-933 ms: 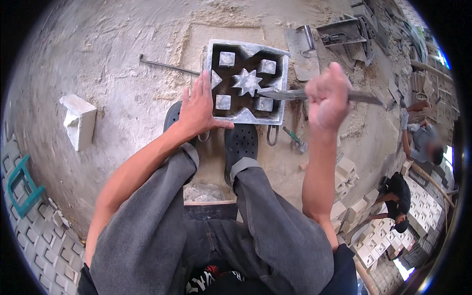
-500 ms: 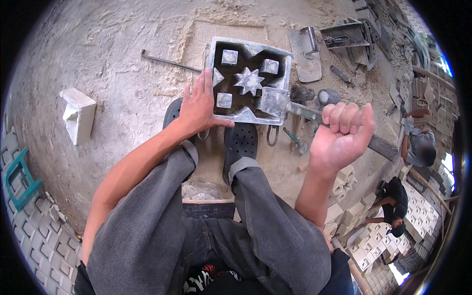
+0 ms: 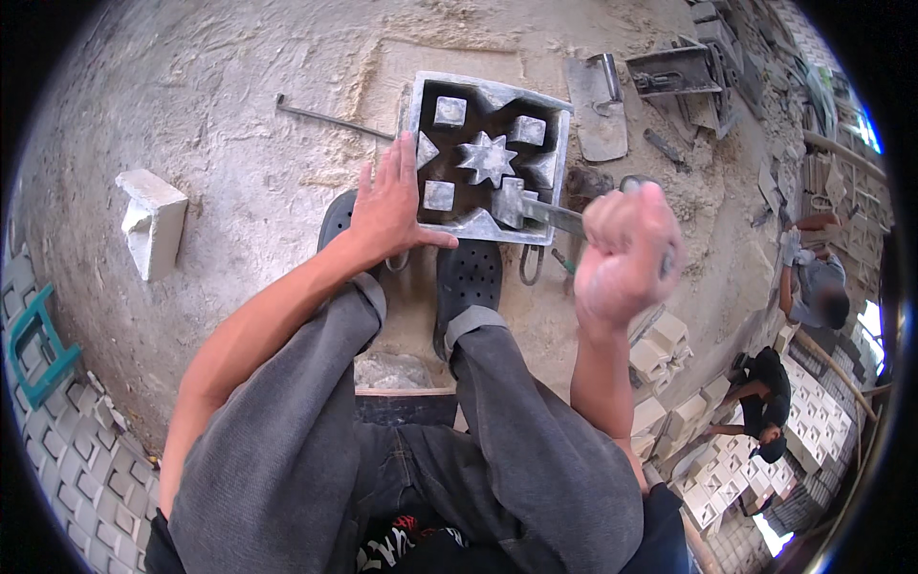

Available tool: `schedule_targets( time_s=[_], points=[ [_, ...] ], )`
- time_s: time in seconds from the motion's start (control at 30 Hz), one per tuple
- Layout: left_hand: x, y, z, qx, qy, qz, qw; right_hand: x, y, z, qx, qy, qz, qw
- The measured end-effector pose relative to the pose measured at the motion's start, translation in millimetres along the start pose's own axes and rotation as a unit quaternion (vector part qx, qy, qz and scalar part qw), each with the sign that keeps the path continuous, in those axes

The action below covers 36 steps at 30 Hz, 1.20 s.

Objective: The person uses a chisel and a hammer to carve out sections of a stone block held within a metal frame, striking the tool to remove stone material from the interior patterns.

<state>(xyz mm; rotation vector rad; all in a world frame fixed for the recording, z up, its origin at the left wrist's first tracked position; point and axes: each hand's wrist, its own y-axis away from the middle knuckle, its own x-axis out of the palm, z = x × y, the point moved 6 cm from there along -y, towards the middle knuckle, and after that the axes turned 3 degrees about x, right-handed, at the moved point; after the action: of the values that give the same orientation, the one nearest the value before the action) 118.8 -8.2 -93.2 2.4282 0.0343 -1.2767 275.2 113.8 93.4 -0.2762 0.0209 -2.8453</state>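
Between my shoes and the dusty ground ahead lies a metal mould (image 3: 566, 143), an open box shape with square blocks and an eight-pointed star (image 3: 487, 160) inside. My left hand (image 3: 382, 215) lies along its left wall, fingers stretched out and thumb over the near edge. My right hand (image 3: 626, 253), slightly blurred, is closed round the handle of a hammer (image 3: 511, 203). The hammer's head is over the mould's near right corner, hiding part of it; whether it touches the metal I cannot tell.
A metal rod (image 3: 330, 119) lies left of the mould, a pale cast block (image 3: 163, 225) farther left. Right of the mould are a flat trowel (image 3: 598, 115) and another metal mould (image 3: 674, 75). Two other people work at the far right, one in black (image 3: 765, 392), among pale blocks.
My right hand has moved left and turned over into a fist, tilting the hammer's head. The mould has shifted very slightly right. My left hand stays against it.
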Motion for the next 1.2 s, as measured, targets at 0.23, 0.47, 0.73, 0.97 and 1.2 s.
schedule_targets(
  time_s=[0.23, 0.47, 0.73, 0.97, 1.2],
  points=[
    [-2.8, -0.4, 0.5, 0.006, 0.005, -0.014, 1.000, 6.9, 14.7, -55.8, -0.005, 0.246, 0.066, 0.967],
    [-0.7, 2.2, 3.2, 0.001, -0.003, -0.010, 1.000, -6.0, 16.9, -8.9, 0.007, 0.104, 0.017, 0.994],
    [-0.3, 1.8, 1.5, 0.011, 0.014, -0.008, 1.000, -0.5, 8.6, -61.1, 0.072, 0.205, 0.075, 0.973],
    [-3.4, 0.7, -2.0, 0.002, 0.006, 0.007, 1.000, -18.5, 20.3, -84.8, 0.064, 0.217, 0.063, 0.972],
    [-5.0, -6.5, -8.1, 0.010, 0.004, 0.015, 1.000, -27.4, 1.7, -69.7, 0.043, 0.055, 0.126, 0.990]
  ],
)
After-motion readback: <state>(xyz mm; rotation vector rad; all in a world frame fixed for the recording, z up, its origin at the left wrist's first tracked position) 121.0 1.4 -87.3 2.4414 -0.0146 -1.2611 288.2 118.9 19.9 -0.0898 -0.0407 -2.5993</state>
